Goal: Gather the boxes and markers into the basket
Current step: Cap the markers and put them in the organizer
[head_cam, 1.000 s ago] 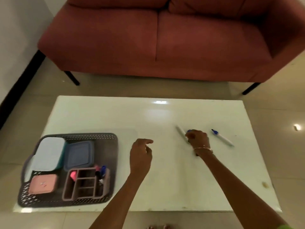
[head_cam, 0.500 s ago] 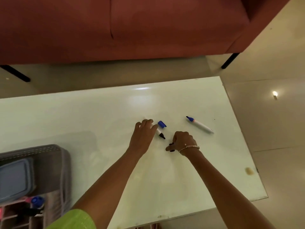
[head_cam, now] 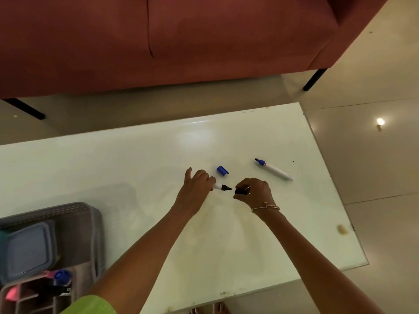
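My left hand [head_cam: 196,186] grips an uncapped black marker [head_cam: 222,187], its tip pointing right. My right hand [head_cam: 256,191] is closed on a black cap [head_cam: 241,190] a short gap from that tip. A loose blue cap [head_cam: 222,170] lies just behind the hands. An uncapped blue marker [head_cam: 273,169] lies on the table to the right. The grey perforated basket [head_cam: 74,211] sits at the lower left with a blue-grey lidded box [head_cam: 27,248] and a divided organiser [head_cam: 29,295] holding pink and blue markers inside.
The white glossy table [head_cam: 136,164] ends close on the right and at the front. A red sofa [head_cam: 158,41] stands behind it on black legs. Bare toes [head_cam: 213,310] show below the front edge. A brown stain [head_cam: 342,229] marks the table's right side.
The view swung right and down, pushing the basket to the lower left. My left hand reached across and took the black marker. My right hand lifted the black cap beside its tip.
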The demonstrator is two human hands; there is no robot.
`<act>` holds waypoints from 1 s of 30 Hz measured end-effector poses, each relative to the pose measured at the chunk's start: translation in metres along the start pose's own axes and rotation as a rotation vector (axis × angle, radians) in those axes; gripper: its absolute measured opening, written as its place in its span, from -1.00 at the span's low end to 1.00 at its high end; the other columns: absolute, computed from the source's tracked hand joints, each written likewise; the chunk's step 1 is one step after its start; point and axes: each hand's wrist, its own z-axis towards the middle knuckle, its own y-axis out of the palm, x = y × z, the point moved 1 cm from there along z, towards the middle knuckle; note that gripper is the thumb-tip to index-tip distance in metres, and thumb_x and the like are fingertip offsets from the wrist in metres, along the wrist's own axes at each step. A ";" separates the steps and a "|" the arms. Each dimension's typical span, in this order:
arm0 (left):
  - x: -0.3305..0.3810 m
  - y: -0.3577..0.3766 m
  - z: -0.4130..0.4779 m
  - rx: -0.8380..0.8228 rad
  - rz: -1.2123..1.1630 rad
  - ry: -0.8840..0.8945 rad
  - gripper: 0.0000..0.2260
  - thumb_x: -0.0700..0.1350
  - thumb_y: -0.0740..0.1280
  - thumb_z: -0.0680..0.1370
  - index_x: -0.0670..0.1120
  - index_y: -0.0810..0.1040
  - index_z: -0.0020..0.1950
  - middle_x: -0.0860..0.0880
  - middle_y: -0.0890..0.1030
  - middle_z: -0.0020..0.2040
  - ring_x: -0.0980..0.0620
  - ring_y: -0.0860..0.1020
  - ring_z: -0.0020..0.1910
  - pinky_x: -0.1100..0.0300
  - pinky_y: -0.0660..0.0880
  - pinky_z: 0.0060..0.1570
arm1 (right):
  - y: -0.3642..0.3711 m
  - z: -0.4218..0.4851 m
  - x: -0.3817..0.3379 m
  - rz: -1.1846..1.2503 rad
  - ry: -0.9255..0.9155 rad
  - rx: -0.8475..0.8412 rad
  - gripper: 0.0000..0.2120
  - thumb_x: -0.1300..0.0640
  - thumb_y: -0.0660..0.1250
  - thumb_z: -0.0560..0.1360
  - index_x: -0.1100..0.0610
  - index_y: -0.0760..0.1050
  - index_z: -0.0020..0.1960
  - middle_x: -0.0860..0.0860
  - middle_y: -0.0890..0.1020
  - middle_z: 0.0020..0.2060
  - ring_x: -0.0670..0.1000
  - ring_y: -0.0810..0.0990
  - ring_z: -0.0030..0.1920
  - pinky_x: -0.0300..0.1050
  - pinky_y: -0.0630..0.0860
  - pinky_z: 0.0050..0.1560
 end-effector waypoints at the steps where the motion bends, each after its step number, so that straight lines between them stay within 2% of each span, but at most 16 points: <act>1: 0.001 -0.004 -0.003 0.007 -0.018 -0.005 -0.73 -0.27 0.55 0.24 -0.05 0.56 -0.17 0.01 0.55 -0.29 0.00 0.60 -0.17 -0.12 0.50 0.08 | 0.000 -0.002 -0.003 -0.002 -0.014 0.004 -0.79 0.22 0.51 0.28 0.21 0.62 -0.10 0.13 0.69 -0.16 0.10 0.63 -0.13 -0.07 0.53 -0.04; 6: 0.004 -0.019 -0.015 0.026 -0.111 -0.015 -0.78 -0.32 0.48 0.31 -0.10 0.55 -0.14 -0.03 0.54 -0.28 -0.07 0.58 -0.19 -0.10 0.51 0.05 | -0.001 -0.014 -0.018 -0.020 -0.076 -0.002 -0.76 0.22 0.51 0.28 0.20 0.63 -0.06 0.13 0.70 -0.15 0.12 0.62 -0.10 -0.10 0.49 -0.05; 11: 0.008 -0.031 -0.032 -0.005 -0.188 -0.013 -0.83 -0.29 0.45 0.38 -0.11 0.54 -0.11 -0.05 0.50 -0.30 -0.07 0.50 -0.27 0.06 0.49 -0.27 | -0.008 -0.029 -0.036 -0.031 -0.163 0.002 -0.78 0.23 0.49 0.31 0.21 0.64 -0.05 0.16 0.68 -0.13 0.13 0.59 -0.09 -0.16 0.40 -0.10; 13: 0.012 -0.037 -0.041 -0.014 -0.256 -0.009 -0.86 -0.28 0.37 0.46 -0.14 0.54 -0.01 -0.10 0.51 -0.22 -0.08 0.49 -0.23 0.03 0.50 -0.30 | -0.008 -0.036 -0.045 -0.041 -0.203 -0.014 -0.80 0.26 0.45 0.34 0.23 0.63 -0.03 0.20 0.68 -0.12 0.17 0.59 -0.07 -0.15 0.39 -0.09; 15: 0.012 -0.043 -0.052 -0.017 -0.341 -0.041 -0.84 -0.25 0.25 0.55 -0.16 0.51 0.11 -0.14 0.52 -0.11 -0.10 0.50 -0.18 -0.02 0.50 -0.20 | -0.008 -0.044 -0.055 -0.031 -0.257 -0.001 -0.81 0.29 0.42 0.37 0.25 0.62 -0.02 0.22 0.68 -0.11 0.19 0.60 -0.06 -0.31 0.37 -0.13; 17: 0.009 -0.048 -0.065 0.049 -0.410 -0.091 -0.82 -0.24 0.20 0.57 -0.18 0.49 0.15 -0.14 0.53 -0.07 -0.11 0.52 -0.20 -0.03 0.48 -0.21 | -0.006 -0.050 -0.068 -0.015 -0.324 -0.002 -0.81 0.31 0.41 0.38 0.29 0.61 0.00 0.23 0.68 -0.10 0.18 0.61 -0.06 -0.50 0.30 -0.15; 20: 0.002 -0.051 -0.087 0.147 -0.430 -0.129 -0.81 -0.21 0.18 0.55 -0.20 0.51 0.10 -0.14 0.55 -0.12 -0.13 0.53 -0.28 -0.04 0.48 -0.30 | -0.003 -0.056 -0.090 -0.020 -0.395 -0.071 -0.83 0.34 0.39 0.39 0.32 0.61 -0.02 0.24 0.68 -0.11 0.17 0.62 -0.09 -0.50 0.33 -0.17; 21: -0.002 -0.051 -0.093 0.172 -0.425 -0.136 -0.80 -0.20 0.16 0.55 -0.20 0.51 0.09 -0.13 0.55 -0.14 -0.12 0.54 -0.30 -0.04 0.50 -0.32 | -0.001 -0.057 -0.096 -0.011 -0.414 -0.097 -0.84 0.35 0.39 0.39 0.32 0.61 -0.03 0.24 0.69 -0.13 0.13 0.63 -0.14 -0.53 0.35 -0.19; 24: -0.011 -0.056 -0.112 0.226 -0.422 -0.165 -0.73 -0.11 0.08 0.56 -0.18 0.49 0.09 -0.12 0.57 -0.14 -0.09 0.54 -0.29 -0.01 0.52 -0.32 | 0.007 -0.057 -0.113 0.019 -0.430 -0.194 -0.84 0.38 0.39 0.38 0.30 0.62 -0.04 0.23 0.69 -0.18 -0.25 0.56 -0.39 -0.57 0.39 -0.26; 26: -0.016 -0.061 -0.126 0.252 -0.432 -0.184 -0.76 -0.14 0.13 0.56 -0.20 0.51 0.08 -0.13 0.58 -0.14 -0.10 0.55 -0.28 0.01 0.53 -0.32 | 0.015 -0.057 -0.125 0.003 -0.434 -0.253 -0.83 0.37 0.39 0.37 0.29 0.63 -0.05 0.23 0.69 -0.18 -0.38 0.52 -0.41 -0.57 0.37 -0.28; 28: -0.020 -0.064 -0.140 0.259 -0.459 -0.234 -0.82 -0.21 0.24 0.54 -0.22 0.53 0.09 -0.14 0.59 -0.12 -0.10 0.56 -0.26 0.05 0.53 -0.29 | 0.021 -0.060 -0.138 -0.032 -0.436 -0.278 -0.82 0.35 0.41 0.37 0.28 0.63 -0.03 0.21 0.69 -0.14 -0.30 0.57 -0.33 -0.58 0.38 -0.26; 30: -0.027 -0.069 -0.155 0.231 -0.521 -0.335 -0.80 -0.20 0.27 0.55 -0.22 0.52 0.15 -0.15 0.59 -0.04 -0.10 0.58 -0.17 0.12 0.48 -0.18 | 0.029 -0.067 -0.155 -0.078 -0.470 -0.291 -0.79 0.30 0.45 0.35 0.25 0.63 -0.01 0.18 0.69 -0.08 -0.07 0.63 -0.13 -0.62 0.36 -0.21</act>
